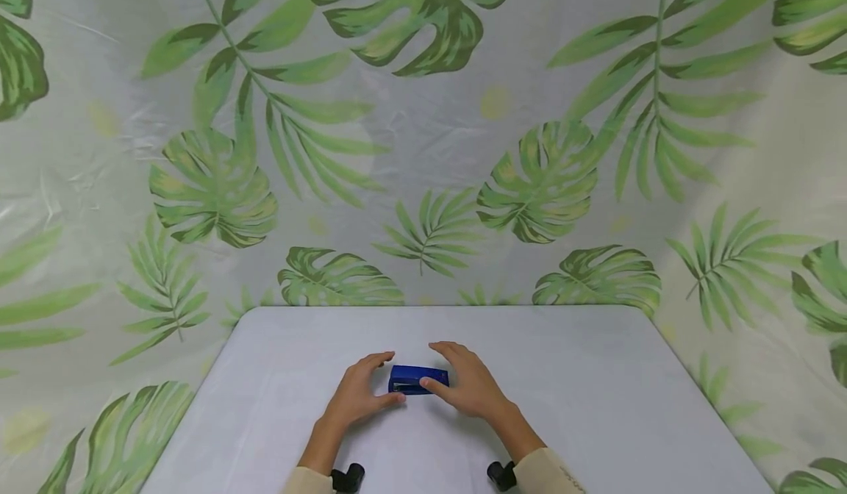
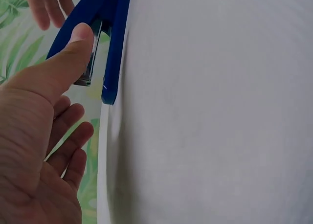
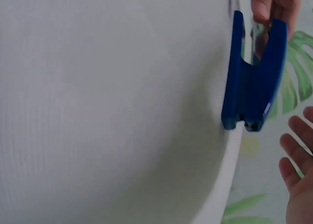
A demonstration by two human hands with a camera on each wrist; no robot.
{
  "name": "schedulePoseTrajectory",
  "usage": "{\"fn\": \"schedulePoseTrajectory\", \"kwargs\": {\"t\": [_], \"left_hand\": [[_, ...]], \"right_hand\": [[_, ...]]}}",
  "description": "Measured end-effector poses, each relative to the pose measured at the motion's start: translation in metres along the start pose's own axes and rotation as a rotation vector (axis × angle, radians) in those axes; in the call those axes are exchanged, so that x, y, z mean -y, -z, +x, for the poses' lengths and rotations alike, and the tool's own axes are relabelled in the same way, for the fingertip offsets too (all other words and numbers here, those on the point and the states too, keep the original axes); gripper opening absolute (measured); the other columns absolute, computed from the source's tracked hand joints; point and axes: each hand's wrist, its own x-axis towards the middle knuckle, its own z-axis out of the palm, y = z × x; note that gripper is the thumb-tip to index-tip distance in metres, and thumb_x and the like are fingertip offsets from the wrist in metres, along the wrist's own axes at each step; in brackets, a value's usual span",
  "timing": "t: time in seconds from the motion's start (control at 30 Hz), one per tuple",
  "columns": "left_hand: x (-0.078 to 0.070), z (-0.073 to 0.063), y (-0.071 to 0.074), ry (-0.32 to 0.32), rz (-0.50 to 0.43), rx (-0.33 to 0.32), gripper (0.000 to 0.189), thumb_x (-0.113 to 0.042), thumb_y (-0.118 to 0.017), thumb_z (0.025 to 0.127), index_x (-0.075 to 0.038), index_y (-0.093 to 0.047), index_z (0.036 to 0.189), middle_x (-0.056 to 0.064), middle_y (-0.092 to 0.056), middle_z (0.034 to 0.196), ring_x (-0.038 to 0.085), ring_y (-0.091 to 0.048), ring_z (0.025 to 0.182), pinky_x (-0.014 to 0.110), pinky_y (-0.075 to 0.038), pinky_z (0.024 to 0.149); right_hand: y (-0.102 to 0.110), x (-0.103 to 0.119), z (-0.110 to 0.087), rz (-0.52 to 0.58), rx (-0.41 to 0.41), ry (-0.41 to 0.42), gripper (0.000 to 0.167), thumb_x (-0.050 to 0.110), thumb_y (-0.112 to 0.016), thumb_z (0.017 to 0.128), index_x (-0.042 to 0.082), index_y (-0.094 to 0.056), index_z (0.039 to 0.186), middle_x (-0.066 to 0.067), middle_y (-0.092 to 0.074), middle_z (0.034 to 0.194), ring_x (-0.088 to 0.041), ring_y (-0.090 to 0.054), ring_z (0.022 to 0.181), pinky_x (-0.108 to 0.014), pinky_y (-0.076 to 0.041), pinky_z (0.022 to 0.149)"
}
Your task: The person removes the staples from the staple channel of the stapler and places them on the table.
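Note:
A blue stapler (image 1: 415,373) lies on the white table between the two hands, its mouth end towards the left. My left hand (image 1: 355,395) curves loosely around that end, thumb in front and fingers behind. In the left wrist view its thumb (image 2: 73,53) overlaps the upper arm of the stapler (image 2: 111,67), beside the silver staple channel, while the other fingers are spread loosely. The right hand (image 1: 473,385) is at the hinge end, its thumb overlapping the stapler's front in the head view. Its relaxed fingers (image 3: 298,148) stand apart from the stapler (image 3: 264,87) in the right wrist view.
The white table (image 1: 595,406) has rounded far corners. Behind and beside it hangs a pale sheet (image 1: 437,134) printed with green leaves. Black wrist mounts (image 1: 348,477) show near both beige sleeves (image 1: 545,472).

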Motion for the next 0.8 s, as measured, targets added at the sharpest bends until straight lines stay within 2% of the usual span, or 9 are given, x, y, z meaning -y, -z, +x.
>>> {"fn": "schedulePoseTrajectory", "kwargs": {"t": [0.2, 0.33, 0.5, 0.63, 0.8], "left_hand": [[-0.001, 0.003, -0.002, -0.008, -0.063, 0.014, 0.073, -0.052, -0.087, 0.078, -0.018, -0.064, 0.139, 0.003, -0.071, 0.131, 0.025, -0.067, 0.119, 0.048, -0.054, 0.101], [0.003, 0.005, -0.005, 0.010, -0.086, 0.019, 0.066, -0.055, -0.083, 0.081, -0.018, -0.069, 0.133, 0.003, -0.074, 0.126, 0.022, -0.070, 0.114, 0.044, -0.056, 0.098], [0.007, 0.005, -0.009, 0.023, -0.127, -0.012, 0.052, -0.046, -0.084, 0.084, -0.018, -0.073, 0.126, 0.002, -0.076, 0.119, 0.021, -0.072, 0.110, 0.042, -0.058, 0.095], [0.008, 0.005, -0.012, 0.024, -0.156, -0.050, 0.045, -0.039, -0.086, 0.084, -0.014, -0.076, 0.120, 0.003, -0.078, 0.113, 0.023, -0.073, 0.107, 0.044, -0.059, 0.094], [0.009, 0.003, -0.016, 0.056, -0.171, -0.046, 0.040, -0.038, -0.086, 0.084, -0.014, -0.078, 0.114, 0.000, -0.079, 0.109, 0.021, -0.073, 0.107, 0.043, -0.057, 0.096]], "right_hand": [[-0.016, 0.006, 0.009, -0.026, 0.014, 0.076, 0.067, 0.058, -0.066, 0.095, 0.016, -0.056, 0.146, -0.005, -0.061, 0.145, -0.030, -0.056, 0.135, -0.054, -0.047, 0.109], [-0.025, 0.011, 0.012, -0.039, 0.026, 0.080, 0.058, 0.047, -0.068, 0.098, 0.013, -0.058, 0.143, -0.007, -0.064, 0.138, -0.027, -0.060, 0.126, -0.050, -0.052, 0.104], [-0.035, 0.013, 0.015, -0.081, -0.008, 0.078, 0.046, 0.037, -0.071, 0.098, 0.013, -0.063, 0.137, -0.003, -0.067, 0.128, -0.022, -0.063, 0.118, -0.044, -0.054, 0.100], [-0.039, 0.013, 0.017, -0.085, -0.046, 0.092, 0.039, 0.033, -0.074, 0.097, 0.012, -0.068, 0.129, 0.000, -0.068, 0.120, -0.019, -0.063, 0.113, -0.041, -0.055, 0.097], [-0.043, 0.013, 0.016, -0.100, -0.065, 0.108, 0.038, 0.036, -0.075, 0.095, 0.013, -0.070, 0.125, 0.001, -0.068, 0.116, -0.018, -0.063, 0.108, -0.039, -0.055, 0.094]]}}
